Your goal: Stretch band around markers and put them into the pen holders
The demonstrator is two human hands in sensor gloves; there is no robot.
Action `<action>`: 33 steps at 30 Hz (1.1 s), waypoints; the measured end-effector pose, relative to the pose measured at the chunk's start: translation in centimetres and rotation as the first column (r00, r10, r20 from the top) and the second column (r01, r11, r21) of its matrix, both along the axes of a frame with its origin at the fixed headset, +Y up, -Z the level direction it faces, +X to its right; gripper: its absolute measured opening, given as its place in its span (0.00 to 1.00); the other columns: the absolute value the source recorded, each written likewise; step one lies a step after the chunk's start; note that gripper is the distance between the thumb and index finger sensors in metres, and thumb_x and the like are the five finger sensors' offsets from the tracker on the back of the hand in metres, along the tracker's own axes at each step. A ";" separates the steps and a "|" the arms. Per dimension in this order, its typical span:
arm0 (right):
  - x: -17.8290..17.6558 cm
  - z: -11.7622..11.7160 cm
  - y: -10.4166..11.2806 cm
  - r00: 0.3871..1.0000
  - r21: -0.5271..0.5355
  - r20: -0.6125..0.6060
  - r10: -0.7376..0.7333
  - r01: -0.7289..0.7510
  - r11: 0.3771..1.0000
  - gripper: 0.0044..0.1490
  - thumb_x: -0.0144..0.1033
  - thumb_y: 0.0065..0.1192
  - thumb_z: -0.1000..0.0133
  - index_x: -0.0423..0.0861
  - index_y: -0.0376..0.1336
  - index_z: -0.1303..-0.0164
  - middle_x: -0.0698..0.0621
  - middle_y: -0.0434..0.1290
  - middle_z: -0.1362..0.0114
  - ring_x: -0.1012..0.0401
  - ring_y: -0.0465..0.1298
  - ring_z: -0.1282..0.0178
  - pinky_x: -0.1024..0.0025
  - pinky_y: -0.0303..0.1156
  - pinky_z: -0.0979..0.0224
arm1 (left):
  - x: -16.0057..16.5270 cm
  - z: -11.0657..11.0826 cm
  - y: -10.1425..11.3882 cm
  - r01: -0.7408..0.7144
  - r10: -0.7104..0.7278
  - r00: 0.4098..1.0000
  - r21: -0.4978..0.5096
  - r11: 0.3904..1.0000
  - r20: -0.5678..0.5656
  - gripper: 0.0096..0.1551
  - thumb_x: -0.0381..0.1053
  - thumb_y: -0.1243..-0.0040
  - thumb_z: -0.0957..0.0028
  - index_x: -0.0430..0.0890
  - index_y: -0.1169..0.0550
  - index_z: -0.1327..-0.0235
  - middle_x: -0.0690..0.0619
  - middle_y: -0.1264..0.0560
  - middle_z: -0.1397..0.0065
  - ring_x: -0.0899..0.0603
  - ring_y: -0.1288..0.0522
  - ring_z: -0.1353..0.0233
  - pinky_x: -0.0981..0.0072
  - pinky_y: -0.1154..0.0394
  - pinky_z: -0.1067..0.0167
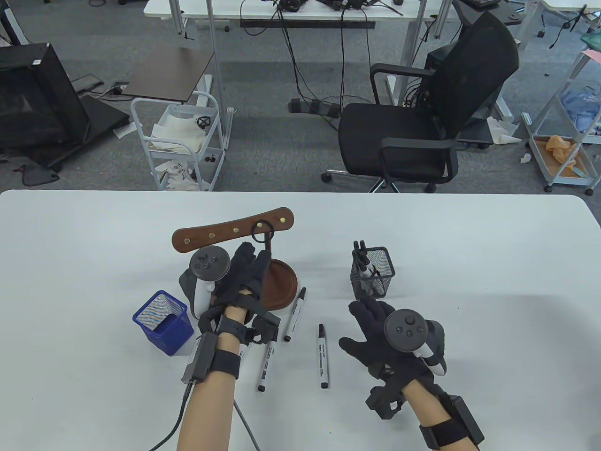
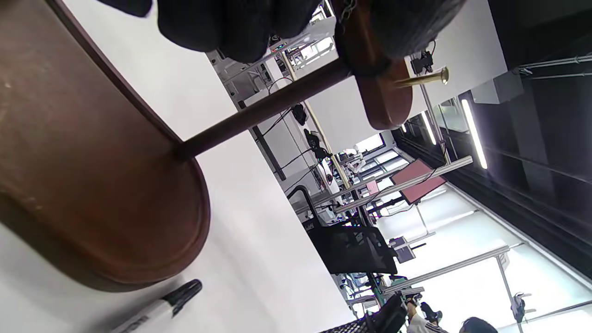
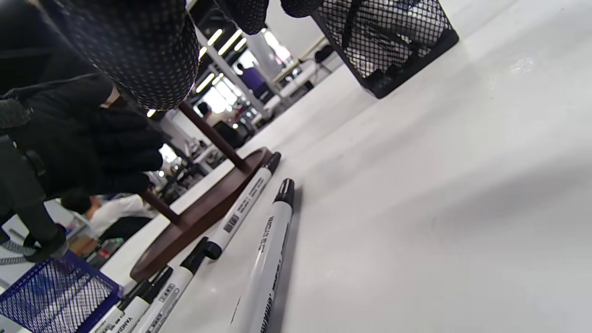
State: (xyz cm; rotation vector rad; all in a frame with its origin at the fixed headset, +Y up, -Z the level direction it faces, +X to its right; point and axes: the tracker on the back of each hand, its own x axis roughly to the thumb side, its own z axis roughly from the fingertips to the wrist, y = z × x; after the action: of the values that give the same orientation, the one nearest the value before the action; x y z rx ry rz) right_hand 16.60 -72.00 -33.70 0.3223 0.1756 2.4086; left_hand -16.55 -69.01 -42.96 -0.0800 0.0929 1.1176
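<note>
A black band (image 1: 260,230) hangs on a brass peg of the wooden rack (image 1: 225,230). My left hand (image 1: 257,253) reaches up at the rack's post, fingers straight, tips just below the band; I see nothing held. In the left wrist view its fingers (image 2: 231,27) hang beside the rack's bar (image 2: 384,97) and a peg (image 2: 423,78). Three markers (image 1: 295,314) (image 1: 324,355) (image 1: 265,361) lie on the table. My right hand (image 1: 359,322) hovers open and empty in front of the black mesh holder (image 1: 373,272), which holds several markers. A blue mesh holder (image 1: 163,322) stands at left.
The rack's round wooden base (image 1: 281,286) sits under my left hand, with one marker (image 2: 157,307) lying against it. An office chair (image 1: 422,117) and a white cart (image 1: 178,141) stand beyond the table's far edge.
</note>
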 end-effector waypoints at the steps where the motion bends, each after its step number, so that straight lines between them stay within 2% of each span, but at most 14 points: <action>1: 0.0 0.0 0.0 1.000 0.005 -0.006 0.007 -0.007 1.000 0.52 0.50 0.73 0.46 0.47 0.49 0.17 0.42 0.43 0.08 0.39 0.38 0.13 0.32 0.32 0.20 | 0.0 -0.2 0.0 -0.006 0.006 1.000 -0.005 1.000 -0.006 0.45 0.60 0.49 0.35 0.33 0.45 0.17 0.28 0.41 0.14 0.21 0.43 0.18 0.22 0.47 0.27; 7: 0.2 0.1 0.1 1.000 0.012 -0.002 0.002 -0.001 1.000 0.52 0.50 0.73 0.46 0.47 0.50 0.18 0.42 0.44 0.08 0.39 0.39 0.13 0.32 0.32 0.20 | -0.1 -1.0 0.0 -0.042 0.042 0.998 0.000 0.999 -0.039 0.43 0.59 0.49 0.35 0.34 0.43 0.18 0.30 0.38 0.15 0.23 0.41 0.19 0.23 0.45 0.27; 13: 0.5 0.2 0.1 1.000 0.012 0.000 -0.002 0.002 1.000 0.51 0.49 0.73 0.46 0.47 0.51 0.18 0.42 0.45 0.08 0.39 0.40 0.13 0.32 0.32 0.20 | -0.2 -1.2 0.0 -0.018 0.016 0.994 -0.021 1.000 -0.105 0.37 0.56 0.47 0.35 0.35 0.36 0.22 0.33 0.29 0.20 0.26 0.32 0.22 0.26 0.39 0.28; 22: 0.5 0.3 -0.1 0.999 0.012 -0.004 0.033 -0.033 0.999 0.51 0.49 0.73 0.46 0.47 0.51 0.18 0.41 0.46 0.08 0.39 0.41 0.13 0.32 0.32 0.21 | -0.1 -1.4 0.1 -0.060 0.059 0.990 -0.001 0.998 -0.127 0.31 0.53 0.46 0.35 0.38 0.33 0.26 0.38 0.25 0.23 0.30 0.28 0.24 0.29 0.36 0.28; 26: 0.6 0.2 -0.2 0.999 0.001 0.003 0.036 -0.036 0.999 0.50 0.48 0.74 0.46 0.46 0.51 0.18 0.41 0.46 0.08 0.38 0.41 0.14 0.32 0.32 0.21 | -0.3 -1.4 0.0 -0.107 0.107 0.983 0.006 0.994 -0.146 0.23 0.49 0.46 0.34 0.41 0.28 0.30 0.42 0.21 0.26 0.32 0.26 0.25 0.30 0.36 0.28; 33: 0.7 0.3 -0.2 0.999 -0.005 0.002 0.038 -0.038 0.999 0.50 0.48 0.74 0.46 0.46 0.51 0.18 0.41 0.46 0.08 0.38 0.41 0.14 0.32 0.32 0.21 | -0.3 -1.4 0.4 -0.092 0.094 0.986 0.026 0.995 -0.136 0.22 0.49 0.45 0.35 0.42 0.27 0.32 0.44 0.19 0.29 0.34 0.25 0.26 0.29 0.36 0.28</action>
State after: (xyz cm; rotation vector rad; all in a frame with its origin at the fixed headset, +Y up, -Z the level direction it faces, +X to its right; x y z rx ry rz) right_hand 17.26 -72.17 -33.41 0.3172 0.1884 2.4455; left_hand -16.87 -68.63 -44.36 0.0099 0.2025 1.2168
